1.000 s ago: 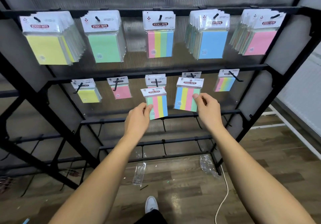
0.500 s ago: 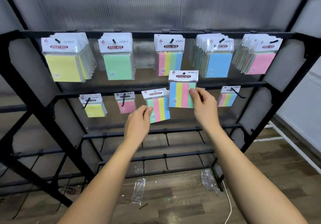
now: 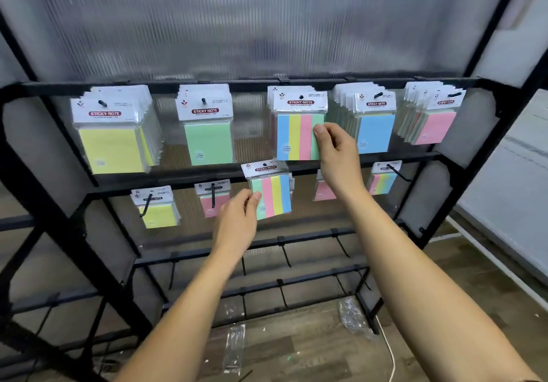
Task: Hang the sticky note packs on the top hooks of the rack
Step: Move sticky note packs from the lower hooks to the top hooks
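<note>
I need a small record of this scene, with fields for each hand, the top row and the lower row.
right hand: pinches a four-colour striped sticky note pack at the middle top hook
left hand: holds a second striped sticky note pack, below the top row
top row: yellow, green, blue, pink stacks hanging
lower row: small packs on the black metal rack

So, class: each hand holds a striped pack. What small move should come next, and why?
Probably the right hand lets go of its striped pack, since the pack's hole already sits over the middle top hook. The left hand holds a second pack lower down.
</note>
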A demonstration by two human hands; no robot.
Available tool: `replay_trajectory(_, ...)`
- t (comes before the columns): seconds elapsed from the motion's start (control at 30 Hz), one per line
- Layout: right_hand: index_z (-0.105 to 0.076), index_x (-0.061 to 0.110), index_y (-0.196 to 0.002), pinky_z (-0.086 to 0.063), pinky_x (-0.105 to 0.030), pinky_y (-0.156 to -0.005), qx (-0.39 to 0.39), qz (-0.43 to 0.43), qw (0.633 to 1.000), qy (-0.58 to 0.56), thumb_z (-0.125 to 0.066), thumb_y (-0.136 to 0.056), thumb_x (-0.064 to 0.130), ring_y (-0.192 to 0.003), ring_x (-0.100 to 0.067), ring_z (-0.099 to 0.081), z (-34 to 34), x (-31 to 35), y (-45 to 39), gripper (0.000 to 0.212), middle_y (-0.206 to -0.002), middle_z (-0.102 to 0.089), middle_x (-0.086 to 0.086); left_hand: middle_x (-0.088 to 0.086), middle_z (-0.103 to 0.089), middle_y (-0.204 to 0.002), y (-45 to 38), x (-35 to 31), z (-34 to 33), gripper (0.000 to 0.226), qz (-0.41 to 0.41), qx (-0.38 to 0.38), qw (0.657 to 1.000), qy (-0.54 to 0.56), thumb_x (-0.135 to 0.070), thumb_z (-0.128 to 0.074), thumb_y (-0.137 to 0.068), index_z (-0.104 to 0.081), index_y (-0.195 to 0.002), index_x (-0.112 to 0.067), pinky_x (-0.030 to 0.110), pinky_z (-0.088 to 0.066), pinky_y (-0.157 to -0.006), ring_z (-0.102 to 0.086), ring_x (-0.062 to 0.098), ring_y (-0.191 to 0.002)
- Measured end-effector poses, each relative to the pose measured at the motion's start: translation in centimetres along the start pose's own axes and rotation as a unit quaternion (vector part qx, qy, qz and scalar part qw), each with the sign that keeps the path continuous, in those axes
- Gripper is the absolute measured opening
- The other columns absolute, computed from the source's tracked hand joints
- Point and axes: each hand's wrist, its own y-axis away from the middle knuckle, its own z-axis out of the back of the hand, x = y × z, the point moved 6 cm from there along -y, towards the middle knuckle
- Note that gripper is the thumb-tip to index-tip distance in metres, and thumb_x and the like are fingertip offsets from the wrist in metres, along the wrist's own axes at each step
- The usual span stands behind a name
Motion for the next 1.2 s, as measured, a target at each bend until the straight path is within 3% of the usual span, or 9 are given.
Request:
replay_trajectory(0.17, -0.063, 0.007, -0.094, -0.033, -0.025, -0.061, -0.005, -0.027, 0.999, 0.016, -0.044, -0.106, 0.033, -0.07, -0.009, -0.044, -0.5, -0.9, -0.3, 0.034, -0.078, -0.054, -0.004, -0.003, -0.051, -0.066, -0.4, 0.6, 0.0, 0.029, -0.002, 0.012, 1.0, 0.005, -0.033, -0.044, -0.104, -0.051, -0.077, -0.024, 0.025, -0.032, -0.055, -0.045, 0.011, -0.058)
replay_trajectory(0.33, -0.062, 0.012, -0.094, -0.033, -0.015, -0.057, -0.011, -0.041, 0.999, 0.006, -0.043, -0.107, 0.032, -0.064, -0.001, -0.043, -0.4, -1.4, -0.4, 0.031, -0.074, -0.052, 0.007, -0.001, -0.058, -0.071, -0.8, 1.3, -0.2, 0.026, 0.002, 0.015, 1.0, 0.008, -0.033, -0.044, -0.104, -0.058, -0.088, -0.018, 0.027, -0.038, -0.058, -0.052, 0.014, -0.064)
replay_trajectory(0.63, -0.059, 0.02, -0.087, -0.031, -0.019, -0.059, 0.002, -0.042, 0.999, 0.004, -0.042, -0.107, 0.032, -0.061, 0.003, -0.041, -0.6, -1.8, -1.2, 0.029, -0.068, -0.048, 0.015, -0.006, -0.055, -0.07, -0.9, 1.1, -0.4, 0.026, 0.002, 0.012, 1.0, 0.006, -0.032, -0.044, -0.104, -0.058, -0.089, -0.017, 0.024, -0.035, -0.057, -0.049, 0.009, -0.062)
replay_trajectory(0.8, -0.064, 0.011, -0.095, -0.034, -0.02, -0.06, 0.019, -0.047, 0.999, 0.002, -0.043, -0.106, 0.033, -0.065, -0.002, -0.044, -0.7, -2.7, -2.1, 0.033, -0.073, -0.053, 0.009, -0.006, -0.055, -0.071, -0.5, 0.5, -0.8, 0.025, 0.004, 0.007, 1.0, 0.004, -0.031, -0.044, -0.104, -0.058, -0.091, -0.016, 0.023, -0.036, -0.058, -0.049, 0.009, -0.064)
replay_trajectory(0.9, -0.066, 0.009, -0.098, -0.036, -0.023, -0.063, 0.023, -0.059, 0.998, 0.011, -0.045, -0.105, 0.036, -0.07, -0.004, -0.047, -0.9, -3.3, -2.9, 0.035, -0.075, -0.055, 0.01, -0.008, -0.049, -0.066, -0.2, 0.2, -1.0, 0.028, 0.012, -0.002, 1.0, -0.008, -0.031, -0.044, -0.104, -0.051, -0.08, -0.021, 0.02, -0.03, -0.054, -0.043, 0.006, -0.06)
replay_trajectory(1.07, -0.056, 0.017, -0.078, -0.032, -0.021, -0.058, 0.026, -0.073, 0.996, 0.039, -0.047, -0.104, 0.038, -0.063, -0.003, -0.042, -1.4, -3.8, -3.2, 0.034, -0.066, -0.048, 0.011, -0.004, -0.049, -0.065, 0.6, 0.5, -1.5, 0.031, 0.023, -0.021, 0.999, -0.017, -0.035, -0.045, -0.104, -0.052, -0.079, -0.018, 0.028, -0.032, -0.056, -0.042, 0.01, -0.06)
replay_trajectory(1.2, -0.048, 0.015, -0.065, -0.028, -0.023, -0.052, 0.057, -0.096, 0.991, 0.067, -0.047, -0.103, 0.041, -0.057, -0.009, -0.038, -1.2, -4.7, -2.7, 0.046, -0.06, -0.044, 0.005, -0.007, -0.047, -0.063, 1.7, 0.0, -2.1, 0.032, 0.027, -0.034, 0.999, -0.03, -0.035, -0.044, -0.104, -0.053, -0.081, -0.015, 0.022, -0.029, -0.057, -0.043, 0.011, -0.059)
